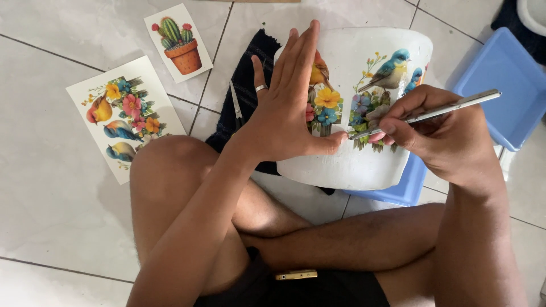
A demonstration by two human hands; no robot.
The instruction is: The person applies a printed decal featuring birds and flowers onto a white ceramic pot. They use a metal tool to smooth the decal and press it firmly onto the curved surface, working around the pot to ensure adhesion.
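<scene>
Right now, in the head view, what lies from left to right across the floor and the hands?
Flower-and-bird sheet → cactus card → dark cloth → left hand flat against the white pot → right hand holding a silver tool → blue tray.

Two printed label sheets flat on the tiled floor, upper left. Larger rectangular sheet (pixel 125 116): white, with birds and flowers in orange, blue, pink, yellow. Just above it, apart, smaller rectangular sheet (pixel 177 41): white, with a green cactus in an orange pot. No packages, signs or screens.
</scene>
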